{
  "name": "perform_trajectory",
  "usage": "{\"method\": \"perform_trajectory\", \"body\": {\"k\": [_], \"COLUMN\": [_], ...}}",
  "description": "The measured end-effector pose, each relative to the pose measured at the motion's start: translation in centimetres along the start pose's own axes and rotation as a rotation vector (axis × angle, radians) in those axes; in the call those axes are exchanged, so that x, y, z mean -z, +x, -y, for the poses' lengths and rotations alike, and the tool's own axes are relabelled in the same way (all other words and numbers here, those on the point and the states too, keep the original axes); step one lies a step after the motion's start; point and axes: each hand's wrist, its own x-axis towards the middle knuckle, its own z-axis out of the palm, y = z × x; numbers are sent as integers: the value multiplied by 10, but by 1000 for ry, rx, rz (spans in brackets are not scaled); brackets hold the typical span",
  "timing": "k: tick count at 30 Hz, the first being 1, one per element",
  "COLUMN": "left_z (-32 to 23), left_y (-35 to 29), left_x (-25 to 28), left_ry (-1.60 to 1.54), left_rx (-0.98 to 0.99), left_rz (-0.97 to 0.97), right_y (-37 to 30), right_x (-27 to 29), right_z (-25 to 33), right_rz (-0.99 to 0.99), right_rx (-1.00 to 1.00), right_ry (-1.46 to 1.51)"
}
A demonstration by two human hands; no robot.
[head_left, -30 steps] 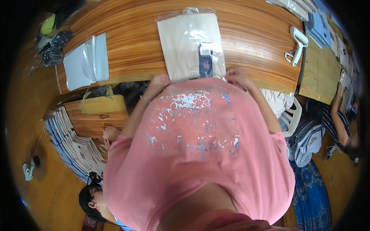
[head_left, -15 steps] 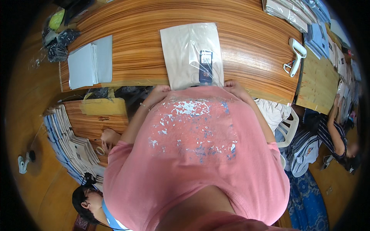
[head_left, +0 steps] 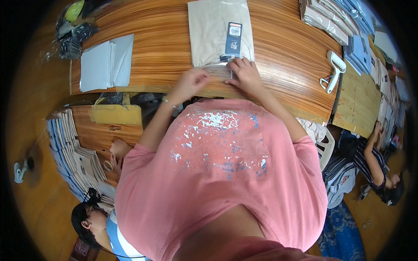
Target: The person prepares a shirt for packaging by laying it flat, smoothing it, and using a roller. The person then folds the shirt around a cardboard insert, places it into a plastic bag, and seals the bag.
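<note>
A folded beige garment (head_left: 207, 30) with a dark blue tag (head_left: 233, 39) lies in a clear plastic bag (head_left: 222, 71) on the wooden table. The bag's near end, a see-through flap, points toward me. My right hand (head_left: 246, 77) rests on this end beside the tag's lower edge, its fingers and thumb apart. My left hand (head_left: 191, 85) hovers at the left of the flap with the fingers curled and pinched together. Whether anything thin sits in that pinch is too small to make out.
White flat sheets or bags (head_left: 104, 63) lie at the left. A white lint roller (head_left: 336, 69) stands near the right edge, by stacks of bagged garments (head_left: 326, 19). More garment stacks (head_left: 78, 148) fill a lower table at left. Co-workers sit on both sides.
The bagged garment has moved away from me across the table. Both hands have left its near corners and come inward over the flap, the right one onto it.
</note>
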Motion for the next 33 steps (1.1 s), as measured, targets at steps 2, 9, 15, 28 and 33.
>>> {"method": "perform_trajectory", "body": {"k": [2,9,15,28,33], "left_z": [-2,-3,1,6,11], "left_y": [-1,29,47,58,61], "left_x": [-28,-65,-75,-99,-105], "left_ry": [-66,520,660,822,873], "left_rx": [-19,-322,-334,-276,-295], "left_rz": [333,80,-59,-170,-191], "right_y": [-2,18,12,-4,-4], "right_x": [-12,49,53,52,53], "right_z": [4,26,30,31,32], "right_rz": [69,-41,5,64,70], "right_rx": [-31,-47,10,-36,-27], "right_ry": [57,331,324,387,380]}}
